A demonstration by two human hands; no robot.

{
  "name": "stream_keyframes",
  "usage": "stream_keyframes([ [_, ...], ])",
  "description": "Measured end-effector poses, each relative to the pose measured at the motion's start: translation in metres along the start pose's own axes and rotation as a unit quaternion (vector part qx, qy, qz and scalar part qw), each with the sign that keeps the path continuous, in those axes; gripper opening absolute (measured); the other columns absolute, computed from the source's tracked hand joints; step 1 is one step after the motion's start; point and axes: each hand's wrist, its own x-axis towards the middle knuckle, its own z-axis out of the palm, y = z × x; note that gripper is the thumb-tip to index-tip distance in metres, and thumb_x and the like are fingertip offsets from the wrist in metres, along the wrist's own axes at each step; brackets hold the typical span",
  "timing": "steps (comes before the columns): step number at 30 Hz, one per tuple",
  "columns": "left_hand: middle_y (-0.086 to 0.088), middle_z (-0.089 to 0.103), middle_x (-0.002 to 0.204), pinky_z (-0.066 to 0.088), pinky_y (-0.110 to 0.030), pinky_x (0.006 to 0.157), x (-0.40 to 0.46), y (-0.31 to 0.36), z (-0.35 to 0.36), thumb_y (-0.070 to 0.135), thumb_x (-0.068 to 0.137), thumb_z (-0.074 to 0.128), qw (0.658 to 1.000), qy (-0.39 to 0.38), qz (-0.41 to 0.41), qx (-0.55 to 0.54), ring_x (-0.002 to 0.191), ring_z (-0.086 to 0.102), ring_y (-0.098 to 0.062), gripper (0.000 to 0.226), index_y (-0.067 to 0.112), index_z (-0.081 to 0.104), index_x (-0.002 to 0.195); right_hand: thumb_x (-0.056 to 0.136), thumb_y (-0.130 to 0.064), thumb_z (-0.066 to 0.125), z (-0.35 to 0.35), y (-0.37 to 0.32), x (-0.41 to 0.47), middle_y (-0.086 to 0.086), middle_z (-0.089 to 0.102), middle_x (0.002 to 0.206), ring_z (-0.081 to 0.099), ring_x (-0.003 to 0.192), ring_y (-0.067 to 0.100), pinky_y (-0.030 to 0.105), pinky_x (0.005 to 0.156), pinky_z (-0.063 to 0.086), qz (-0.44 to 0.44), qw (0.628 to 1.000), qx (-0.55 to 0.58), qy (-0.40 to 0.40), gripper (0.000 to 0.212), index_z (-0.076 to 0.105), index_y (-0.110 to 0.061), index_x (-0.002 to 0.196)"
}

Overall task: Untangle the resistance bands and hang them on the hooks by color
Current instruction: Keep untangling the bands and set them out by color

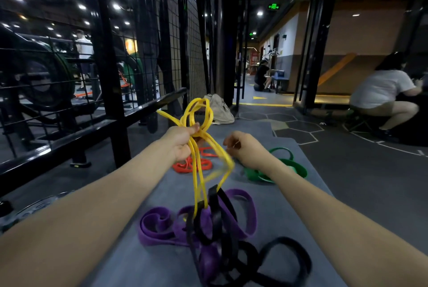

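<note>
Head view looks down on the grey mat where my bands lie. My left hand is closed around a bunch of the yellow band, holding it up above the mat, its loops standing over my fist and its long strands running down into the knot of black band and purple band at the mat's near end. My right hand is loosely curled beside those strands; it looks to be pinching one, but blur stops me being sure. The red band lies past the middle of the mat, the green band by its right edge, both apart from the knot. I judge I am mid-untangling: next I should draw the yellow clear of the black loop before looking for hooks, which I cannot see.
</note>
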Motion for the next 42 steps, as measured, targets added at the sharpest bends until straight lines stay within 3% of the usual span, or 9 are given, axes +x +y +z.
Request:
stream_keyframes([
  [3,-0.006,0.059,0.055,0.053,-0.024,0.043,-0.003,0.017,0.007,0.001,0.098,0.04,0.998,0.017,0.02,-0.058,0.04,0.059,-0.013,0.023,0.005,0.049,0.077,0.086,-0.005,0.06,0.002,-0.012,-0.014,0.003,0.058,0.08,0.053,0.069,0.014,0.017,0.058,0.041,-0.023,0.999,0.028,-0.029,0.006,0.06,-0.005,0.092],
  [8,-0.012,0.05,0.076,0.055,-0.028,0.049,-0.016,0.036,0.023,0.001,0.098,0.04,0.996,0.024,0.036,-0.081,0.064,0.051,-0.02,0.022,0.003,0.048,0.078,0.083,-0.012,0.068,0.025,-0.032,-0.035,-0.003,0.057,0.078,0.05,0.067,0.002,0.018,0.066,0.041,-0.052,0.989,0.08,-0.114,0.01,0.063,-0.011,0.092],
  [12,-0.011,0.05,0.078,0.052,-0.029,0.059,-0.027,0.038,0.034,0.002,0.098,0.039,0.995,0.018,0.035,-0.096,0.067,0.053,-0.019,0.021,0.003,0.05,0.081,0.084,-0.023,0.068,0.061,-0.034,-0.043,0.009,0.058,0.08,0.05,0.077,0.015,0.026,0.066,0.037,0.014,0.991,0.032,-0.127,0.016,0.061,-0.011,0.092],
  [16,-0.007,0.057,0.061,0.049,-0.026,0.048,-0.032,0.035,0.017,-0.001,0.096,0.043,0.994,0.043,0.099,0.019,0.053,0.055,-0.019,0.026,0.006,0.049,0.072,0.089,-0.022,0.062,0.049,-0.027,-0.034,-0.008,0.053,0.05,0.054,0.059,0.005,0.028,0.061,0.036,0.055,0.998,0.016,-0.038,0.034,0.051,-0.021,0.056],
  [21,-0.009,0.052,0.051,0.047,-0.029,0.058,-0.017,0.011,-0.018,-0.01,0.088,0.044,0.979,0.128,0.069,0.144,0.052,0.057,-0.02,0.027,0.008,0.048,0.069,0.088,-0.018,0.064,-0.017,-0.036,-0.021,0.002,0.05,0.052,0.046,0.046,0.01,0.027,0.053,0.041,0.045,0.982,0.174,0.062,0.025,0.058,-0.009,0.065],
  [24,0.0,0.057,0.04,0.043,-0.015,0.035,-0.022,-0.003,-0.011,-0.009,0.091,0.04,0.992,0.064,0.029,0.105,0.036,0.055,-0.008,0.031,0.009,0.051,0.068,0.088,-0.017,0.063,-0.044,-0.051,-0.015,0.002,0.051,0.051,0.046,0.037,0.002,0.015,0.044,0.042,0.016,0.978,0.19,0.084,0.022,0.061,-0.003,0.071],
  [28,-0.007,0.052,0.07,0.048,-0.021,0.044,-0.03,-0.005,-0.002,0.003,0.097,0.04,0.998,0.037,-0.007,0.058,0.062,0.048,-0.016,0.029,0.01,0.05,0.071,0.091,-0.018,0.059,-0.061,-0.063,-0.003,0.004,0.051,0.051,0.041,0.037,0.003,0.014,0.04,0.037,0.013,0.964,0.25,0.091,0.025,0.064,0.003,0.077],
  [34,-0.003,0.062,0.068,0.049,-0.028,0.064,-0.035,0.008,-0.001,0.004,0.094,0.048,1.0,-0.014,-0.007,0.027,0.068,0.054,-0.013,0.018,0.01,0.057,0.08,0.093,-0.019,0.056,-0.054,-0.064,0.008,0.007,0.047,0.049,0.033,0.037,0.008,0.015,0.036,0.029,0.05,0.965,0.239,0.093,0.035,0.06,-0.002,0.062],
  [42,0.0,0.06,0.066,0.043,-0.022,0.062,-0.037,-0.016,-0.003,0.012,0.093,0.054,0.988,-0.079,-0.038,0.127,0.066,0.051,-0.011,0.021,0.015,0.059,0.072,0.094,-0.019,0.055,-0.032,-0.077,0.006,0.003,0.046,0.053,0.041,0.035,0.001,0.012,0.039,0.039,0.084,0.956,0.259,0.106,0.035,0.059,-0.008,0.061],
])
